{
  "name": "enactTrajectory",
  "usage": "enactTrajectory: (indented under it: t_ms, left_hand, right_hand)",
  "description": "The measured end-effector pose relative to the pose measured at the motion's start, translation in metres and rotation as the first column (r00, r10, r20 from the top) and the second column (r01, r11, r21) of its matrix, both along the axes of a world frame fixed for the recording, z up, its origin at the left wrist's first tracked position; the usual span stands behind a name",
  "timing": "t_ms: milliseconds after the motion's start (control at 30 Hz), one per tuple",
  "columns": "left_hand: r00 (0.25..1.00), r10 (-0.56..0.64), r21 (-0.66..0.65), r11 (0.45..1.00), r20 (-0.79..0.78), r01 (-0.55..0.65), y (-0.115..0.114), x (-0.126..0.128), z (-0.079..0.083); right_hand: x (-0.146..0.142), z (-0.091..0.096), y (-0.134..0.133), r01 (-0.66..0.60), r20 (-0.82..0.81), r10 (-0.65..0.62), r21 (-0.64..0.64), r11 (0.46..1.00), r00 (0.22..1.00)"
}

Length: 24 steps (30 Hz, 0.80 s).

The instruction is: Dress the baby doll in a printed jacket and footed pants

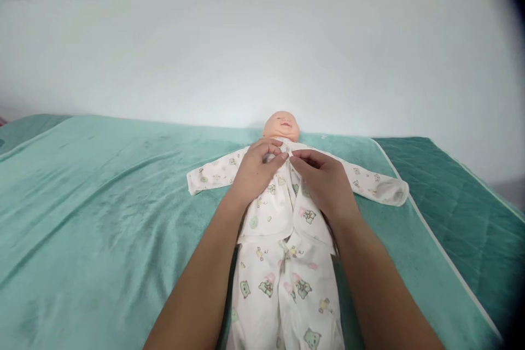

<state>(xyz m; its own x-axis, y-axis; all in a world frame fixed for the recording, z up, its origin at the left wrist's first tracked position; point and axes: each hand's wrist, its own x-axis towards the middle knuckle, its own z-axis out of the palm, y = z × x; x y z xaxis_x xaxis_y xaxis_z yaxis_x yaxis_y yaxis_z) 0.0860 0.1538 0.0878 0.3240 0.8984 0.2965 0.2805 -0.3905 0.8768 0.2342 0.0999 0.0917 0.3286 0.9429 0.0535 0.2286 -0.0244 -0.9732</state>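
A baby doll (pixel 281 124) lies on its back on a teal blanket (pixel 102 202), head away from me. It wears a white printed top (pixel 274 205) with sleeves spread to both sides, and matching white trousers (pixel 287 290). My left hand (pixel 256 169) pinches the left edge of the top's front opening at the doll's chest. My right hand (pixel 324 178) pinches the right edge just beside it. The fingertips of both hands nearly meet below the doll's chin.
The blanket covers a bed with a darker green quilted mattress (pixel 463 213) showing at the right. A white wall (pixel 246 44) rises right behind the bed. The blanket's white-trimmed edge (pixel 430 235) runs along the right.
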Motion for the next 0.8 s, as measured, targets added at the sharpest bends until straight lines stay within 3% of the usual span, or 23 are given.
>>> enactTrajectory:
  t_ms: [300,800]
  left_hand:
    - [1.000,-0.017,0.009,1.000,-0.001,0.017,0.003,-0.003,-0.002]
    - [0.998,-0.044,-0.028,0.999,-0.054,0.042,0.004,-0.004,-0.001]
  right_hand:
    - [0.009,-0.010,0.002,-0.044,-0.094,0.049,0.049,0.998,0.994]
    - [0.011,-0.010,0.006,-0.181,-0.002,0.181,0.009,0.983,0.983]
